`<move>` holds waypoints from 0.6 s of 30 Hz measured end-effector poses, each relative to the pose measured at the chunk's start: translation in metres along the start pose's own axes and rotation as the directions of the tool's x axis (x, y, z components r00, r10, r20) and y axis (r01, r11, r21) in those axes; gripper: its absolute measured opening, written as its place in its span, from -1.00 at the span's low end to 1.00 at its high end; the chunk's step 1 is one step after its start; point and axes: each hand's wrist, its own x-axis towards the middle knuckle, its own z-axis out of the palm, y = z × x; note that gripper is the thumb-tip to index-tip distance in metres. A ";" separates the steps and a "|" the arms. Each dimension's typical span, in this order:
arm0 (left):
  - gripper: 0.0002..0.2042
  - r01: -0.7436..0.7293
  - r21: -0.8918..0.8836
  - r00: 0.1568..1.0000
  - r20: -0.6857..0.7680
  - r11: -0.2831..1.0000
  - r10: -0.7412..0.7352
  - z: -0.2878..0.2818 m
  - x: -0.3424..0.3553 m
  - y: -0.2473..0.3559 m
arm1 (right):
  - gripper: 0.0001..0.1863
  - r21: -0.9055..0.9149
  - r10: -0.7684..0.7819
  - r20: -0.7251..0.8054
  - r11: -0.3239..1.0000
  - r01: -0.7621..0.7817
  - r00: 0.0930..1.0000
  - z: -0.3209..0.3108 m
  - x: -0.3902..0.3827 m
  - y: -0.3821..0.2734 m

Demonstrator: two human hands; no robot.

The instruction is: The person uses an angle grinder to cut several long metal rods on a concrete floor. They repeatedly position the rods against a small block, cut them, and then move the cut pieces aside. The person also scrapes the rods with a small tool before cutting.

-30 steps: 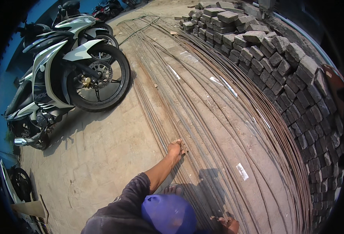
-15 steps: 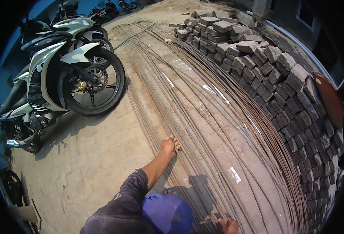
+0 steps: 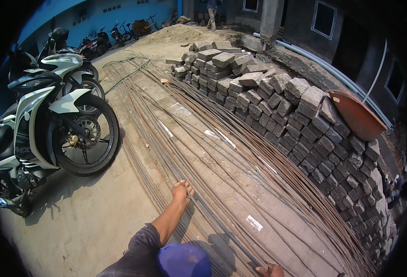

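Long, thin, rusty steel rods (image 3: 224, 154) lie along the paved ground in the head view. My left hand (image 3: 181, 191) reaches out from a dark sleeve at lower middle, fingers closed round a rod among the looser strands. Nearer the bottom edge, right of centre, my right hand (image 3: 270, 270) is closed on a rod too, partly cut off by the frame. Between my arms shows a rounded purple-blue shape (image 3: 183, 261), apparently my clothed knee.
Parked motorbikes (image 3: 85, 138) line the left. Stacked grey paving blocks (image 3: 300, 127) flank the rods on the right, with an orange barrow-like tray (image 3: 358, 115) and pipes (image 3: 305, 55) behind. A green hose (image 3: 125, 78), sand mound (image 3: 175, 37) and standing person (image 3: 212, 15) are farther back.
My view has lifted, so the bikes and rods sit lower and further left, and the back wall and standing person now show. Both hands remain closed on rods.
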 end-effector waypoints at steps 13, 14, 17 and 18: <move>-0.87 -0.063 0.115 0.994 -0.080 0.991 0.072 -0.086 0.045 -0.030 | -0.49 0.176 -0.240 -0.190 0.946 0.274 0.952 0.104 0.020 0.017; -0.88 -0.065 0.116 0.988 -0.132 0.991 0.081 -0.093 0.050 -0.032 | -0.38 0.175 -0.218 -0.195 0.952 0.253 0.956 0.114 0.020 0.013; -0.89 -0.068 0.098 0.977 -0.193 0.993 0.087 -0.121 0.055 -0.036 | -0.21 0.074 -0.128 -0.031 0.989 0.130 0.991 0.133 0.025 0.001; -0.89 -0.066 0.122 0.979 -0.183 0.990 0.088 -0.125 0.057 -0.035 | -0.19 0.112 -0.081 -0.019 0.990 0.083 0.997 0.137 0.026 -0.005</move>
